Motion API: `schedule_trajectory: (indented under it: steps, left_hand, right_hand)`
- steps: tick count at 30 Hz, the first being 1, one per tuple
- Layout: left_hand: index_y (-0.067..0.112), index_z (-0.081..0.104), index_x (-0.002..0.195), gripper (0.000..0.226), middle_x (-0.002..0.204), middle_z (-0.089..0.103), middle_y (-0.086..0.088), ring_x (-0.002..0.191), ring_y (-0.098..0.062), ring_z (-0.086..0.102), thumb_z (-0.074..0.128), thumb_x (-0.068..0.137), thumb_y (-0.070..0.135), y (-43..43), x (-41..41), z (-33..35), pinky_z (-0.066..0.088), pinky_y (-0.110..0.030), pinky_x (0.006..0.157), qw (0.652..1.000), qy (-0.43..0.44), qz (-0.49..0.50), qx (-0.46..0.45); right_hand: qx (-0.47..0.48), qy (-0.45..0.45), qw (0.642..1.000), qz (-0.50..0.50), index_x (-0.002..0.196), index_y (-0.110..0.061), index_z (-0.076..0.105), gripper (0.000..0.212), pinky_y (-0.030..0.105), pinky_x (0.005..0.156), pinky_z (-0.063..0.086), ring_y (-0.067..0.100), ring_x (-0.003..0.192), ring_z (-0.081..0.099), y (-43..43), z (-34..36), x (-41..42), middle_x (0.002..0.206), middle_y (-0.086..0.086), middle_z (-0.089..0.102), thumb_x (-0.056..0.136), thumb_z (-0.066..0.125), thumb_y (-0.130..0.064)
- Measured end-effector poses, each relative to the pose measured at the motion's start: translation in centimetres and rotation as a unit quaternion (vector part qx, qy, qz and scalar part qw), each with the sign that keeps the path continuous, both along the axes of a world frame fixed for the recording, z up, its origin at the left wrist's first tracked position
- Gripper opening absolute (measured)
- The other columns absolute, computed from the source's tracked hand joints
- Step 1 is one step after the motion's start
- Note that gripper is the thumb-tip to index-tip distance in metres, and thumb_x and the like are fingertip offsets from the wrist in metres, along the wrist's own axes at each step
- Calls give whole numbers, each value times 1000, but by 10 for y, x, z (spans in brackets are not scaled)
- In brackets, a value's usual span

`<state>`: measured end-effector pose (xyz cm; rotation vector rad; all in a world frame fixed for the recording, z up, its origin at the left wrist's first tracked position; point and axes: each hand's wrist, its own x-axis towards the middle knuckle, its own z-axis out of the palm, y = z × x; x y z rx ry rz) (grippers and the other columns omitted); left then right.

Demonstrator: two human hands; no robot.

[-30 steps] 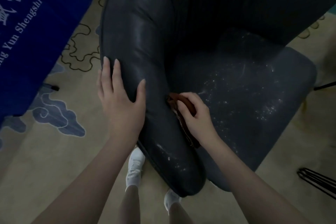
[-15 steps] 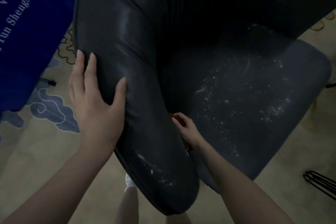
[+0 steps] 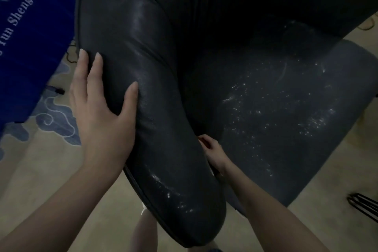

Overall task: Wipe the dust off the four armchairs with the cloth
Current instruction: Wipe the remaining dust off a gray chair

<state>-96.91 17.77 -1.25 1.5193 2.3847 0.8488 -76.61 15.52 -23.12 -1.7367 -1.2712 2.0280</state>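
- The left hand (image 3: 102, 120) lies flat on the outer left side of the armchair (image 3: 155, 51)'s padded arm. Its fingers are straight and its thumb is spread across the top of the arm.
- The right hand (image 3: 213, 153) is tucked into the gap between that arm and the seat (image 3: 286, 120), near the arm's front end. Its fingers curl over a reddish-brown scrap of the cloth (image 3: 202, 141).
- The rest of the cloth is hidden by the hand and the arm, so its long axis cannot be told.
- The padded arm's long axis runs from its rounded near end up toward the far left.
- The seat spreads out to the right, and white specks are scattered over it. More specks streak the arm's near end.
- A blue banner (image 3: 24, 47) with white lettering hangs at the far left over a beige carpet (image 3: 41, 170) with blue cloud shapes.
- Black metal rods (image 3: 364, 204) show at the near right edge.
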Motion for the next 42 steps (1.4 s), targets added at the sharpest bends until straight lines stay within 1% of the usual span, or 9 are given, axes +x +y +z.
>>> schedule_trajectory:
  steps: [4, 8, 15, 18, 29, 34, 37, 39, 42]
  left_hand:
    - [22, 24, 155, 67, 163, 15, 6, 145, -2, 11, 54, 98, 42, 0, -1, 1, 10, -24, 118, 1000, -1, 1, -1]
    - [23, 25, 155, 66, 163, 15, 8, 148, -7, 13, 53, 98, 45, -1, 0, 1, 4, -4, 108, 1000, -1, 9, -10]
    - [18, 27, 154, 66, 163, 16, 1, 149, -14, 14, 52, 99, 44, 2, -1, 0, 9, -25, 120, 1000, -7, 3, 3]
    - [18, 28, 154, 66, 163, 17, 1, 150, -17, 14, 53, 98, 44, 1, 0, 1, 10, -27, 121, 1000, -17, 1, 5]
    - [15, 29, 153, 67, 164, 16, -2, 150, -22, 13, 53, 97, 42, 0, -1, 4, 13, -36, 123, 999, -41, -13, 10]
    - [13, 30, 153, 67, 164, 16, -4, 150, -26, 13, 53, 97, 41, -1, -1, 6, 10, -32, 121, 998, -60, -18, 21]
    - [12, 30, 153, 66, 164, 15, -5, 150, -27, 11, 53, 97, 40, -1, -2, 5, 3, -18, 118, 997, -62, -26, 27]
    - [13, 30, 153, 66, 164, 14, -4, 151, -27, 10, 53, 97, 39, -1, -2, 4, -9, 1, 103, 997, -68, -24, 28]
    - [12, 30, 153, 65, 164, 13, -5, 151, -29, 9, 54, 98, 37, -2, -2, 3, -12, 11, 87, 996, -78, -30, 32]
  right_hand:
    - [10, 18, 999, -40, 104, -28, 66, 15, 34, 92, 51, 14, 102, 64, -10, 22, 7, 102, -2, 70, 101, 53, -35]
    - [20, 24, 996, -78, 105, -22, 67, 17, 31, 88, 51, 15, 99, 65, -18, 49, 13, 100, 0, 70, 101, 54, -32]
    - [38, 66, 987, -141, 103, -22, 67, 17, 26, 82, 53, 11, 95, 66, -26, 95, 16, 96, -2, 71, 100, 55, -32]
    - [68, 68, 982, -163, 102, -18, 67, 16, 20, 77, 51, 7, 90, 66, -28, 115, 14, 93, -4, 71, 100, 55, -28]
    - [183, 55, 966, -174, 104, -16, 67, 15, 23, 81, 52, 9, 91, 66, -36, 194, -1, 92, -6, 69, 101, 52, -21]
    - [314, -14, 940, -130, 105, -15, 68, 17, 29, 90, 50, 9, 96, 63, -22, 210, -29, 100, 0, 65, 96, 57, -25]
    - [385, -64, 915, -102, 103, -9, 69, 21, 19, 86, 45, 8, 94, 60, -38, 213, -32, 99, -2, 61, 93, 59, -25]
    - [408, -80, 906, -83, 101, -8, 70, 25, 20, 85, 46, 9, 93, 61, -53, 215, -27, 98, -3, 61, 93, 59, -29]
    - [393, -80, 912, -86, 101, -8, 70, 24, 25, 84, 48, 13, 94, 61, -59, 220, -24, 98, -3, 62, 93, 59, -28]
